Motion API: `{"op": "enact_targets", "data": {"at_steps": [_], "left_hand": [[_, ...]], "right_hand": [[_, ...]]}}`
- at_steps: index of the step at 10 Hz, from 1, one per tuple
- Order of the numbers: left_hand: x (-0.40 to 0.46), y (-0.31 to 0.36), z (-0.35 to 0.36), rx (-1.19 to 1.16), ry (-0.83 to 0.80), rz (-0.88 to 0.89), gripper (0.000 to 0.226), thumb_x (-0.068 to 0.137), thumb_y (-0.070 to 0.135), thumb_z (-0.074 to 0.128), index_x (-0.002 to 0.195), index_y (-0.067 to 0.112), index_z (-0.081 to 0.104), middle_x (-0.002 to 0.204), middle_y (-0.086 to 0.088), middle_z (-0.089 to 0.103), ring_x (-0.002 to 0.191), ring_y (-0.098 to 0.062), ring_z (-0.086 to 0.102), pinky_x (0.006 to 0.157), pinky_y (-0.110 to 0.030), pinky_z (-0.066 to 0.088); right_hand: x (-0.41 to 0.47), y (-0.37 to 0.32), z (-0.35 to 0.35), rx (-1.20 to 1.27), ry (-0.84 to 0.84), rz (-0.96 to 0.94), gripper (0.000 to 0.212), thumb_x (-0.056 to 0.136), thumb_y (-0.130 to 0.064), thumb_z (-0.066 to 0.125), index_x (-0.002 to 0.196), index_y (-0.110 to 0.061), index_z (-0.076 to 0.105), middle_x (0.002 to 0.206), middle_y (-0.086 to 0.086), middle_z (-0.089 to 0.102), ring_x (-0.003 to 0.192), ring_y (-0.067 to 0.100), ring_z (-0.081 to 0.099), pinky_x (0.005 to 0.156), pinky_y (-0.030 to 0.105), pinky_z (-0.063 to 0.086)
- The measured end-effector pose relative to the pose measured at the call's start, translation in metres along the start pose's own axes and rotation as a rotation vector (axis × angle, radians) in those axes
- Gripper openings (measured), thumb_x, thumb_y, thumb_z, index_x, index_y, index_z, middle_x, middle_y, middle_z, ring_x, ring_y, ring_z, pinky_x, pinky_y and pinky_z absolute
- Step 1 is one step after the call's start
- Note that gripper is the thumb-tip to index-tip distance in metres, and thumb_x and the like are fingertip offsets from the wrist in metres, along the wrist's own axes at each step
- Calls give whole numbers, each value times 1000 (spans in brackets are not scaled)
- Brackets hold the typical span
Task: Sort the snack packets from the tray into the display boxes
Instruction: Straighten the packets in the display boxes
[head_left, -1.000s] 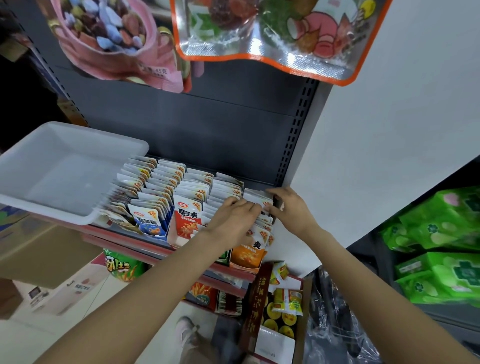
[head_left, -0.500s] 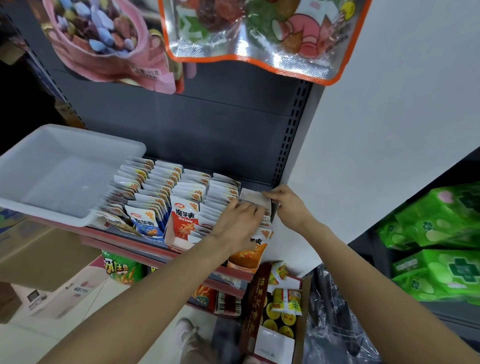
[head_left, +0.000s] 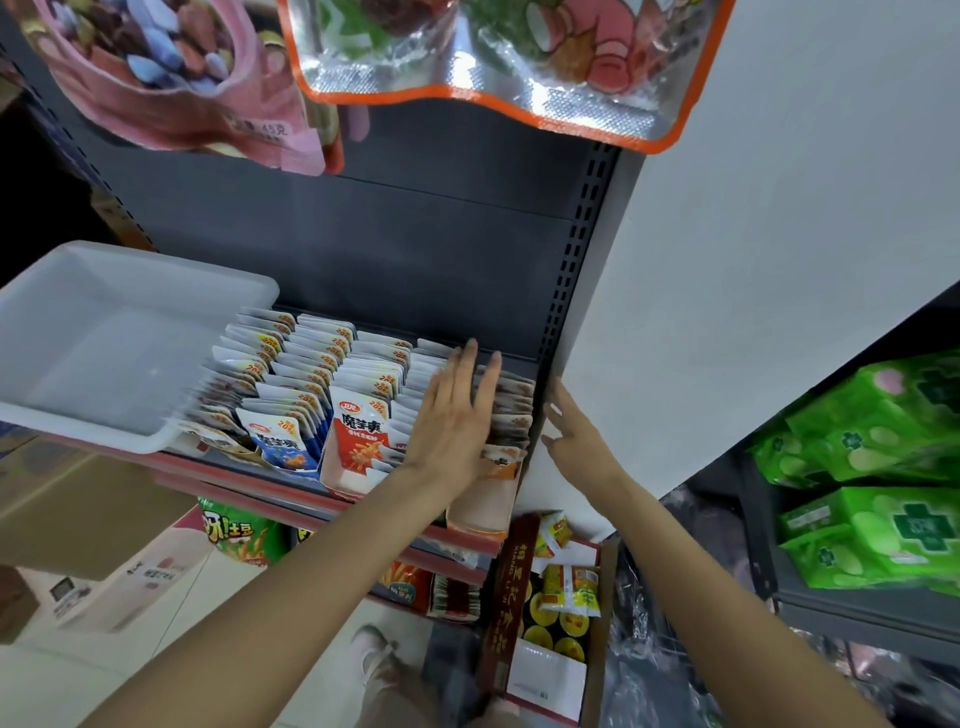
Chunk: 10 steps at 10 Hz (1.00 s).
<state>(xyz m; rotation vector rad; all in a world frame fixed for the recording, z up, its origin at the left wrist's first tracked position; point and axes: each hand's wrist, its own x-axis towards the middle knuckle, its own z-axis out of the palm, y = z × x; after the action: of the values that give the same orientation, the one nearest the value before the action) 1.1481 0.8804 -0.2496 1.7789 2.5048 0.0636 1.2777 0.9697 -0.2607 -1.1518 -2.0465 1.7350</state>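
A person's left hand (head_left: 457, 415) lies flat, fingers straight and spread, on the tops of the snack packets (head_left: 332, 374) standing in rows of display boxes (head_left: 358, 470) on a store shelf (head_left: 249, 470). The right hand (head_left: 576, 441) hovers at 3 o'clock of the rows, fingers loosely spread, holding nothing, beside the shelf's perforated upright (head_left: 579, 270). Packet corners carry an orange "20%" badge; a red packet (head_left: 361, 439) at the front shows large Chinese characters, a blue packet (head_left: 283, 447) just beside it at 9 o'clock. The white tray (head_left: 78, 405) sits at 9 o'clock of the boxes, no packets visible in it. Overhead, a pink pouch (head_left: 208, 83) reads "45克". At 6 o'clock, a brown carton (head_left: 506, 608) holding yellow sachets is lettered "XIANG". Green packs (head_left: 883, 467) with a cross emblem fill the 3 o'clock shelf.
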Motion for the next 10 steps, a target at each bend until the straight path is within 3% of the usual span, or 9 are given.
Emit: {"op": "enact_targets", "data": {"at_steps": [1,2,3,4,5,6,8,9,10], "left_hand": [[7,-11,-3,0,-124,72,124,72,54,72,147,12,-17,157,-10,-15,144,-24,-19,114,-37,-13],[19,-16,-10,63,-167,129,126,70,57,71,147,11,-17,157,-12,-17,143,-24,-21,115,-37,-14],[32,-18,-16,99,-209,158,125,71,51,74,148,11,-16,156,-13,-16,143,-25,-20,114,-35,-13],[43,-17,-17,80,-242,166,125,69,43,78,149,13,-14,157,-12,-15,144,-24,-17,115,-34,-10],[44,-17,-15,96,-236,177,124,71,41,77,148,12,-15,156,-13,-17,144,-24,-17,116,-35,-8],[37,-24,-13,150,-228,194,127,70,43,77,147,13,-20,155,-12,-21,143,-24,-20,115,-37,-10],[40,-28,-12,182,-239,168,129,68,39,80,147,15,-19,156,-11,-19,143,-24,-20,115,-44,-10],[39,-24,-16,279,-154,169,121,69,48,76,150,17,-8,158,-10,-12,144,-25,-17,112,-55,-10],[35,-20,-13,275,-60,184,108,73,43,73,150,18,2,159,-6,-1,146,-22,-6,112,-55,-9]], "right_hand": [[-5,10,12,6,-75,-22,86,85,17,47,151,-14,1,153,1,25,142,11,23,114,34,29],[1,9,20,-6,-138,-159,104,70,2,77,146,-12,8,136,2,45,123,-3,47,101,20,42],[5,5,21,-25,-75,-181,99,65,-16,79,142,-15,17,136,6,47,124,11,49,104,27,42],[8,6,31,-21,-13,-100,80,82,1,65,144,-10,15,132,1,46,122,10,45,106,23,36],[9,11,44,-32,20,-18,87,88,8,54,148,-6,-8,140,3,40,130,15,39,104,20,31],[14,17,50,-14,16,72,89,90,10,45,145,-8,-22,140,3,36,124,9,36,93,12,31],[20,20,55,-9,33,113,91,82,7,62,149,-16,5,149,13,30,133,34,37,108,45,36],[14,17,41,-49,51,15,100,70,-14,76,148,-19,13,151,12,28,136,32,34,108,51,35],[24,14,22,-70,104,-179,85,52,-28,78,127,-19,39,126,17,55,114,27,57,94,41,51]]}}
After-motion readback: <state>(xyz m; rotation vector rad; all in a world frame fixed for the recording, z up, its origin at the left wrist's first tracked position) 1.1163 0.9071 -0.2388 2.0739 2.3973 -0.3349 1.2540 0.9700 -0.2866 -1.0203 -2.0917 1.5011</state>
